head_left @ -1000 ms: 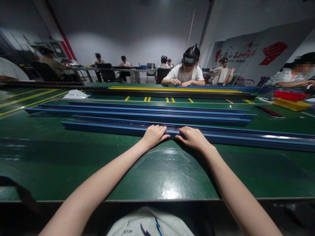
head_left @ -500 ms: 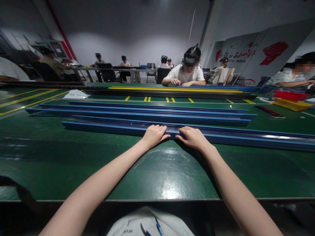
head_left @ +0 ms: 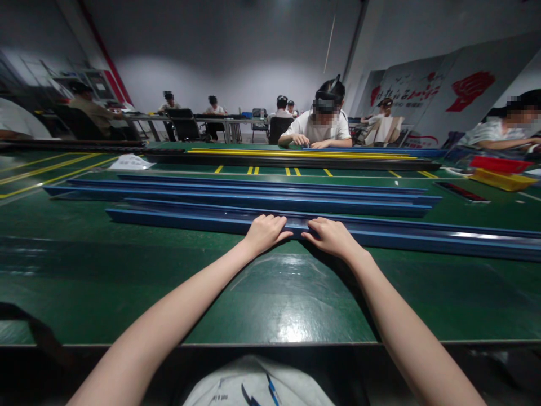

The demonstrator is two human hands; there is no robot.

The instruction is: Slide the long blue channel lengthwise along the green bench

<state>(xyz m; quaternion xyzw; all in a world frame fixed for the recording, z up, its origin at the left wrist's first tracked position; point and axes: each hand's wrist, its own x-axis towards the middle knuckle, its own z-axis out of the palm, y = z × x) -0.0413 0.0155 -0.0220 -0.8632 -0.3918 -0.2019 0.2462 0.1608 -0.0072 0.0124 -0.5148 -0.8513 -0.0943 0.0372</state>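
A long blue channel profile (head_left: 190, 221) lies crosswise on the green table (head_left: 139, 293), its hollow side facing up. My left hand (head_left: 267, 232) grips its near wall close to the middle, fingers over the edge and thumb on the front face. A short gap to the right, my right hand (head_left: 329, 235) holds the same wall in a matching way. The fingertips dip inside the channel and are partly hidden. Just behind it, more blue profiles (head_left: 253, 198) lie roughly parallel.
Farther back lie yellow strips (head_left: 296, 153) and dark profiles (head_left: 274, 162). A white paper (head_left: 130, 162) is at the left; a phone (head_left: 462, 192) and red and yellow trays (head_left: 502, 179) are at the right. A co-worker (head_left: 319, 124) sits opposite, others beyond.
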